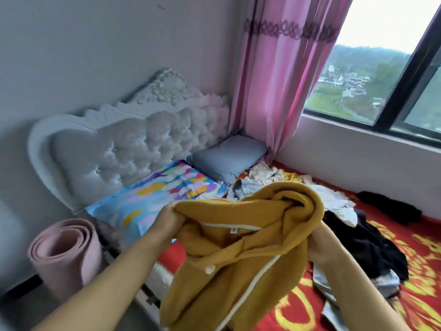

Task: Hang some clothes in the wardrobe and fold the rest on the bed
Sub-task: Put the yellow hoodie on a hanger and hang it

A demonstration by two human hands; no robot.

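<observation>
Currently gripping mustard jacket (241, 254) at collar: left hand (167, 223), right hand (319, 244); hem hanging below, collar spanning between.

Mustard jacket (238, 259): thick, matt, fuzzy cloth, gripped in both hands; headboard (124, 149) beyond left hand (167, 223): glossy, tufted, stud-buttoned upholstery.

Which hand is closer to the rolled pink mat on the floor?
Left. The left hand grips the mustard cardigan just right of and above the rolled mat; the right hand grips its far side, over the bed.
</observation>
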